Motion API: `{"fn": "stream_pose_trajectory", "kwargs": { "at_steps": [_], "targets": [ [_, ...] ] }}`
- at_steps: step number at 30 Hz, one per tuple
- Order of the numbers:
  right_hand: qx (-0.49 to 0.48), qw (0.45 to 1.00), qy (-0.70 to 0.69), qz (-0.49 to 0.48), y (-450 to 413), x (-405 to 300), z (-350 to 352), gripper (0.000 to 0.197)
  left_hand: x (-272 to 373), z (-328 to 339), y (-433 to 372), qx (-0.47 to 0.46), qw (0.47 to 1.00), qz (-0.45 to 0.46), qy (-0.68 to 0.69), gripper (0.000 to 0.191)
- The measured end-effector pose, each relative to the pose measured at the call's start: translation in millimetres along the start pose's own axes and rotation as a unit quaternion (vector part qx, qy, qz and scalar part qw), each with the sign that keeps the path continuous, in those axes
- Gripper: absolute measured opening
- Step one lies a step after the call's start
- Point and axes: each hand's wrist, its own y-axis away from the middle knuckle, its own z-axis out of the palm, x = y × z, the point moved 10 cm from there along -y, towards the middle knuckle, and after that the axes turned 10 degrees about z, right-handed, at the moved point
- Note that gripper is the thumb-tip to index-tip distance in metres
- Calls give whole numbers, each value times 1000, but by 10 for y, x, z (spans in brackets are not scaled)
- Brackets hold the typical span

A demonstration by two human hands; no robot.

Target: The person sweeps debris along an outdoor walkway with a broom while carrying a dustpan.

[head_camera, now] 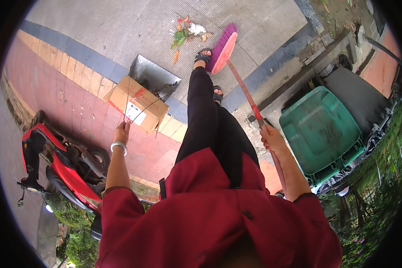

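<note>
My left hand (121, 133), a pale bangle at its wrist, is closed around the thin wire handle (128, 90) of a metal dustpan (152, 74). A cardboard box (149, 104) with printing and a white label sits at the back of the dustpan; whether it rests in the pan or on the paving cannot be told. My right hand (270, 138) grips the long handle (243, 86) of a broom. Its pink head with purple bristles (223, 48) is down by my sandalled foot (203, 56). Left of the bristles lies a small heap of leaves and crumpled white litter (187, 32).
Green-lidded (321, 130) and grey (355, 98) wheeled bins stand close on my right, by a stone kerb (308, 65). A red motor scooter (67, 164) is parked at the left on reddish paving (70, 110). Ribbed grey paving (104, 26) stretches ahead.
</note>
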Motion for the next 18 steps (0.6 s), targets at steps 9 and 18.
{"fn": "stream_pose_trajectory", "kwargs": {
  "at_steps": [9, 18],
  "targets": [
    [57, 995, -75, 18, 949, 94, -176, 11, 157, -52, -4, 14, 1000, 3, 15, 41],
    [163, 970, -77, -163, 1082, -229, -740, 20, 107, -4, -61, 37, 999, 23, 30, 38]
  ]
}}
